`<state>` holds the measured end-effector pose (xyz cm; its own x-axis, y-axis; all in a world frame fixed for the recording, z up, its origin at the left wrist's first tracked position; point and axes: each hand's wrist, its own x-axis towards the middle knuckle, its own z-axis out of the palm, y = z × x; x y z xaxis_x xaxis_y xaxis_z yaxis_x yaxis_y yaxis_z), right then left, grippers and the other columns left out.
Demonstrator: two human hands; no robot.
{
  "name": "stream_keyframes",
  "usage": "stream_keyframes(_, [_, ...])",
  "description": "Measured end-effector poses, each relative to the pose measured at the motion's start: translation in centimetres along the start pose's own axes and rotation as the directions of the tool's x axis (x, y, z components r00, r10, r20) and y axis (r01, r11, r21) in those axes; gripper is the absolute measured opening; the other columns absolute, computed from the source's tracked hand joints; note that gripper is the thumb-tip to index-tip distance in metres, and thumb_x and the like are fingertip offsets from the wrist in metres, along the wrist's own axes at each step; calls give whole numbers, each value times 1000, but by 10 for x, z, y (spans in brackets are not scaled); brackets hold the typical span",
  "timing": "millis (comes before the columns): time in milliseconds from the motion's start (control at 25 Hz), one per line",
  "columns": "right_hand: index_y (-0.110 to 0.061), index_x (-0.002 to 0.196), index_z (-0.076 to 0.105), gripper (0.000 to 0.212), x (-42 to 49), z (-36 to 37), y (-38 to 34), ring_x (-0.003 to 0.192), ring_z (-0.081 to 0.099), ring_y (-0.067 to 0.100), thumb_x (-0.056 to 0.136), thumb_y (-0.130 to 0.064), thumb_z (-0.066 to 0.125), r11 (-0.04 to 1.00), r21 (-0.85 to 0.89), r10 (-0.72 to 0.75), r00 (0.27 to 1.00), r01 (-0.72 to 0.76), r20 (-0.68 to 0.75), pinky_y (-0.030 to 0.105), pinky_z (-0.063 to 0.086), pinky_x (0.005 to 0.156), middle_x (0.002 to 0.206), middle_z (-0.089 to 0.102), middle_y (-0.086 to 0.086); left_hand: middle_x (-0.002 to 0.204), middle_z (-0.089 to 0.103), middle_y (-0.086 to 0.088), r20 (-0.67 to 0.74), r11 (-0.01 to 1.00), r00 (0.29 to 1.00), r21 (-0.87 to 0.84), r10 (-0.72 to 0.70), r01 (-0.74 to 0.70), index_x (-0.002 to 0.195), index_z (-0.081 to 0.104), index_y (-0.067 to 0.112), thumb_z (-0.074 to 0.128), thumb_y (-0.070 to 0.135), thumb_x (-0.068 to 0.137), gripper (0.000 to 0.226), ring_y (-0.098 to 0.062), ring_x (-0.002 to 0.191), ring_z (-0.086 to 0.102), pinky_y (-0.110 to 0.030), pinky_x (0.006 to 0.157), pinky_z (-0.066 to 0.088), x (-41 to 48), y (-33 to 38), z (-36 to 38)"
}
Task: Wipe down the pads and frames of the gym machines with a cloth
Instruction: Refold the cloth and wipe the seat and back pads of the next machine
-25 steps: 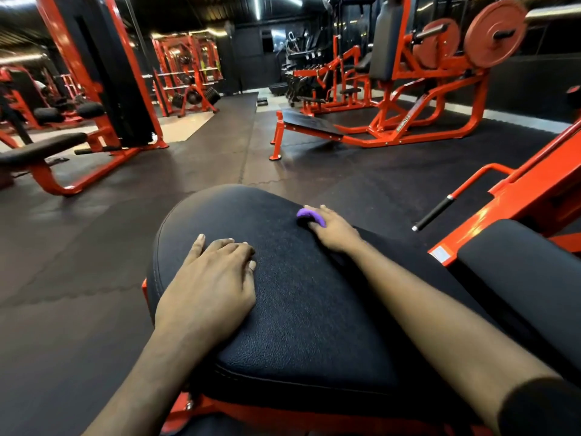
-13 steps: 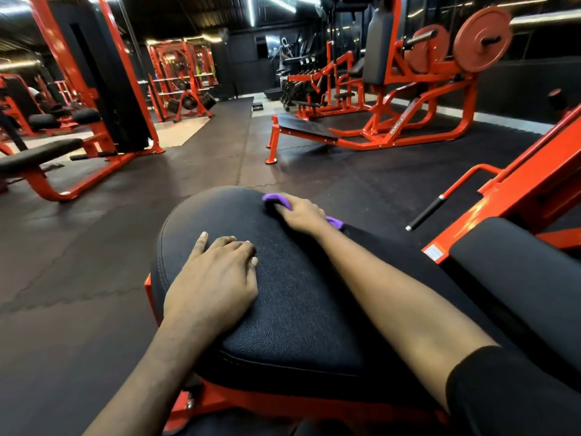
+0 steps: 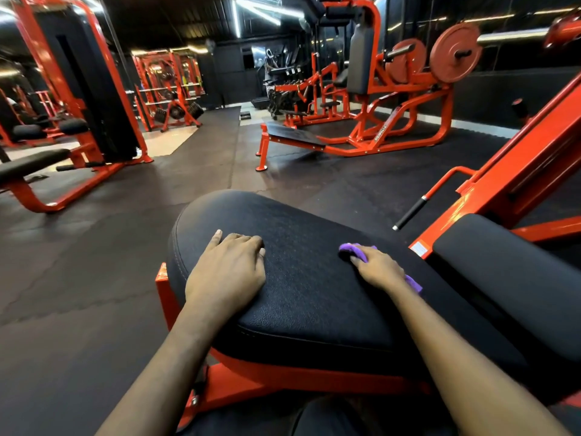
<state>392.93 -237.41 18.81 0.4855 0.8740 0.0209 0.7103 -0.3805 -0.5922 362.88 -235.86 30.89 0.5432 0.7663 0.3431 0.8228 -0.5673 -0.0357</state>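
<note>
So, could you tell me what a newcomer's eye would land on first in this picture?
The big rounded black vinyl seat pad fills the centre, with the left hand flat on it and the right hand gripping a small purple cloth against it. Bright orange steel machine frames stand behind.

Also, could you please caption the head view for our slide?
Right hand holds purple cloth against black pad; left hand rests flat beside it.

Purple cloth on black pebble-textured pad, orange-red frame, dark grey floor mats.
</note>
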Motion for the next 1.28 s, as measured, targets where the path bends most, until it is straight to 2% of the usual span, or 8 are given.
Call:
stream_keyframes(240, [-64, 142, 33, 48, -138, 5, -83, 140, 39, 5, 95, -58, 41, 907, -10, -420, 902, 421, -104, 39, 39, 105, 152, 41, -29, 115, 67, 6, 28, 998, 997, 1, 68, -68, 109, 61, 26, 36, 28, 100, 26, -15, 118, 54, -39, 120, 20, 1, -1, 1])
stream_keyframes(320, [-65, 145, 23, 54, -144, 12, -77, 146, 29, 3, 91, -64, 32, 892, -11, -451, 887, 452, -97, 41, 34, 108, 157, 34, -25, 116, 66, 7, 55, 997, 996, -9, 77, -76, 110, 61, 26, 37, 27, 100, 26, -15, 119, 54, -39, 120, 19, 0, 0, 1])
stream_keyframes(480, [-64, 144, 31, 48, -101, 4, 3, 149, 27, 10, 99, -56, 44, 994, -49, -104, 993, 101, -58, 45, 31, 113, 159, 33, -24, 111, 66, 4, 97, 997, 993, -10, 72, -71, 102, 58, 25, 34, 31, 102, 25, -18, 115, 54, -42, 121, 20, -5, 22, 5])
stream_keyframes(640, [-54, 143, 42, 43, -90, -6, 65, 139, 40, 26, 100, -54, 42, 948, -38, 311, 946, -316, -94, 49, 33, 110, 155, 42, -13, 116, 65, 3, 178, 983, 967, -40, 183, -179, 104, 55, 25, 31, 33, 103, 25, -18, 119, 53, -43, 121, 18, -11, 70, 23])
stream_keyframes(760, [-50, 134, 54, 37, -113, 3, 34, 125, 50, 26, 97, -44, 47, 965, -57, 235, 941, -256, -246, 44, 38, 100, 140, 57, -12, 118, 64, 2, 153, 975, 964, 28, 216, -222, 101, 51, 26, 29, 30, 102, 22, -19, 119, 52, -45, 120, 20, -14, 81, 32])
stream_keyframes(960, [-54, 146, 35, 52, -146, 22, -17, 131, 42, 17, 95, -54, 40, 991, -113, -106, 955, 77, -278, 47, 36, 101, 153, 42, -20, 124, 62, 4, 143, 969, 965, 82, 222, -235, 105, 51, 28, 29, 29, 101, 23, -18, 123, 51, -41, 116, 26, -15, 80, 31])
stream_keyframes(1120, [-50, 148, 37, 50, -116, 13, 85, 135, 40, 23, 99, -52, 44, 972, -134, 159, 958, -195, -240, 47, 36, 105, 157, 37, -15, 123, 61, 5, 179, 974, 963, 59, 204, -217, 102, 47, 29, 28, 28, 102, 20, -16, 125, 49, -40, 119, 24, -16, 80, 30])
stream_keyframes(1280, [-43, 142, 48, 43, -101, -10, 177, 132, 41, 30, 100, -49, 43, 885, -43, 452, 876, -464, -168, 47, 34, 105, 151, 45, -10, 127, 58, 6, 203, 971, 953, 32, 226, -237, 109, 51, 27, 28, 29, 103, 24, -14, 129, 46, -39, 120, 21, -16, 95, 38])
